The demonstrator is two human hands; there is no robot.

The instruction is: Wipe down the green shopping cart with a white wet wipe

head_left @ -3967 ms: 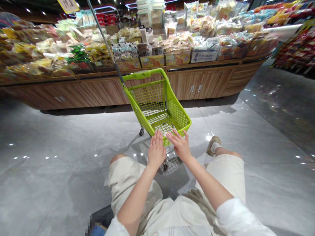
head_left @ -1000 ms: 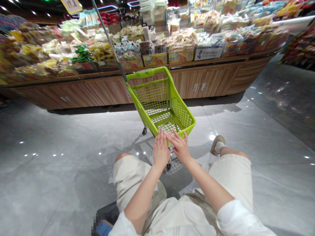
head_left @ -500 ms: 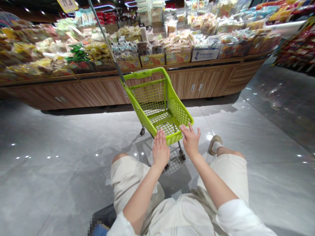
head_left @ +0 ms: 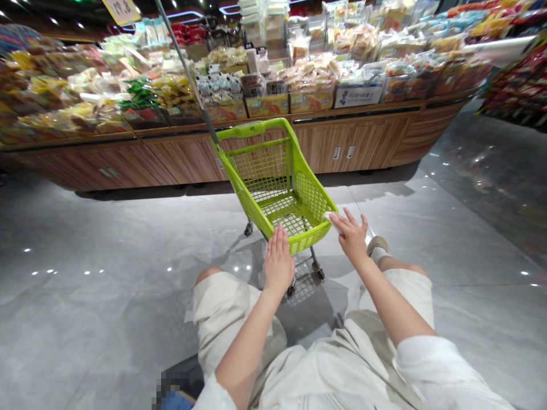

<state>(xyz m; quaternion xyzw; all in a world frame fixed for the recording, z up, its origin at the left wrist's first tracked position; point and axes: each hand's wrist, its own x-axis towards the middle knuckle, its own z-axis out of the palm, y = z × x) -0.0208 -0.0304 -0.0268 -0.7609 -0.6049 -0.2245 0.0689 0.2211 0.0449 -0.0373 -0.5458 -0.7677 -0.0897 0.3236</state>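
Note:
A small lime-green shopping cart (head_left: 314,191) stands in front of me, its basket bare inside and its front end facing me. My left hand (head_left: 280,262) lies with fingers stretched out and close together at the near left corner of the basket rim. At the near right corner, my right hand (head_left: 351,234) holds a small white tissue (head_left: 330,216) under its thumb and fingers against the green rim. The other fingers of that hand are raised and spread. A grey pole (head_left: 183,62) rises from the cart's handle side.
Behind the cart runs a long wooden display counter (head_left: 367,139) piled with packaged snacks. A price sign (head_left: 122,10) hangs at the upper left. Shiny grey tiles (head_left: 106,307) cover the floor. My knees frame the cart, and a dark object (head_left: 183,376) lies at lower left.
My right hand has slid rightward along the front rim to the corner, with the white tissue now showing more. My left hand and the cart have stayed in place.

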